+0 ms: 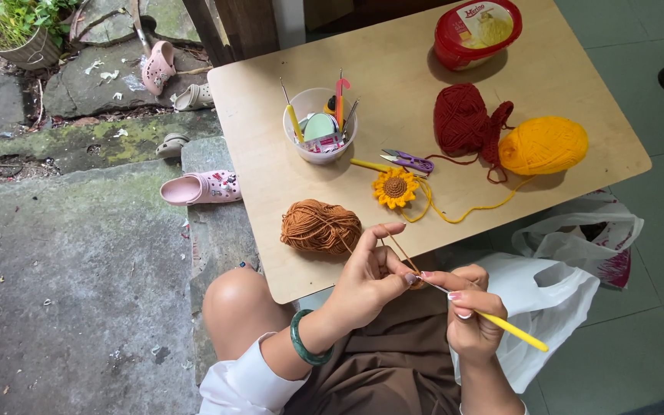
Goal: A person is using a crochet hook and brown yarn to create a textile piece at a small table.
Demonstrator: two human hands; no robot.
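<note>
My left hand (369, 278) pinches a small brown crochet piece (416, 282), with a brown strand looped over its raised index finger. That strand runs back to a brown yarn ball (320, 226) on the wooden table (270, 184). My right hand (472, 315) grips a yellow-handled crochet hook (510, 329), whose metal tip meets the work between my hands. A green bangle (303, 340) circles my left wrist. A crocheted sunflower (394, 187) lies farther up the table.
A white cup (318, 126) of hooks, purple thread snips (406, 160), dark red yarn (466, 121), a yellow yarn ball (543, 144) and a red-lidded tub (476, 31) share the table. White plastic bags (570, 253) lie at the right. Pink clogs (201, 187) rest on stone at the left.
</note>
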